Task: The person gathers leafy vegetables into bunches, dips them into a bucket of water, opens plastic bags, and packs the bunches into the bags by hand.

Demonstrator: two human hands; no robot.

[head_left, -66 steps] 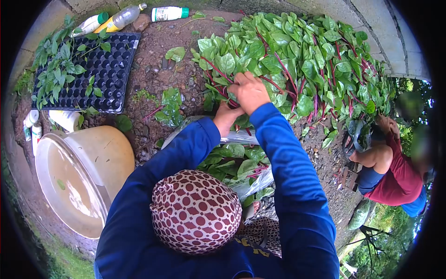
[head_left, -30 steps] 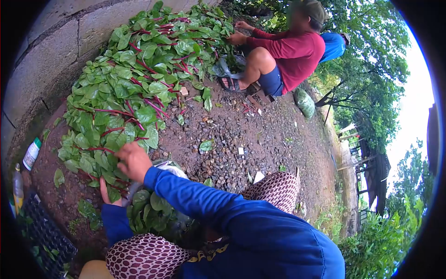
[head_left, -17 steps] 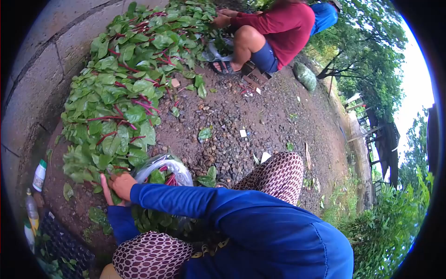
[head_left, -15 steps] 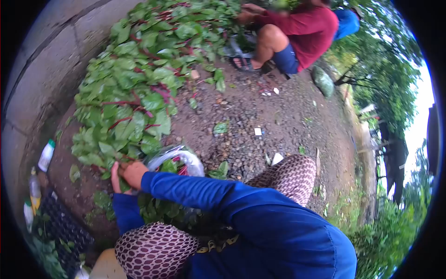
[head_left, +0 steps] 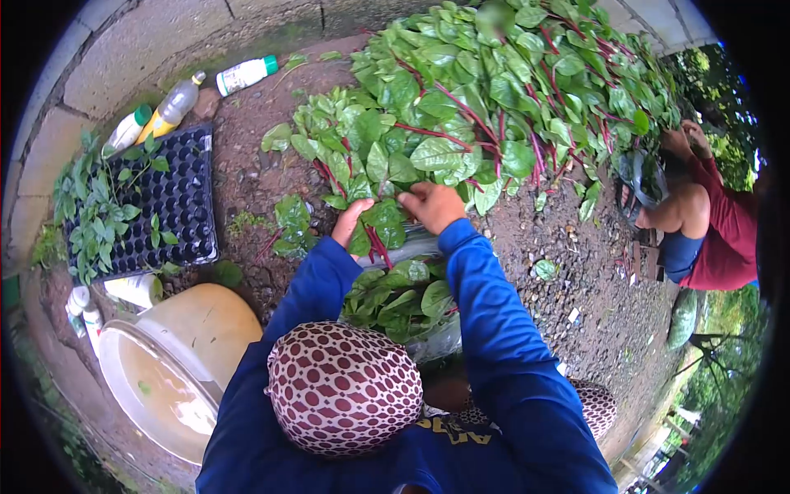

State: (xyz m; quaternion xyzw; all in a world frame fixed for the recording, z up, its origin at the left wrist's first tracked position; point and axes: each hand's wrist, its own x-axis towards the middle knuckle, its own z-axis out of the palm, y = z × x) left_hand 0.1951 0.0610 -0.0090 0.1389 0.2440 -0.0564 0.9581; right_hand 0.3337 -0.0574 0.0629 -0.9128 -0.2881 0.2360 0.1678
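Malabar spinach with red stems and broad green leaves lies in a large heap (head_left: pixel 461 123) in front of me. My left hand (head_left: pixel 352 222) is closed round a small bunch of spinach (head_left: pixel 383 224), its red stem ends pointing down toward me. Close by on the right, my right hand (head_left: pixel 434 206) has its fingers curled in on leaves at the heap's near edge; the fingertips are partly hidden. Just below both hands, a clear plastic bag (head_left: pixel 438 339) lies between my knees with more spinach leaves (head_left: pixel 403 298) in it.
To the left are a black seedling tray (head_left: pixel 185 193) with green seedlings, several bottles (head_left: pixel 247 75) and a tub (head_left: pixel 123 362) holding water. A co-worker in a red top (head_left: pixel 724 222) sits at right, hands at the heap. A concrete wall (head_left: pixel 148 49) runs behind.
My view has swung left and down, bringing the seedling tray and tub into fuller view. My hands, close together before, are now a little apart, with the bunch in the left.
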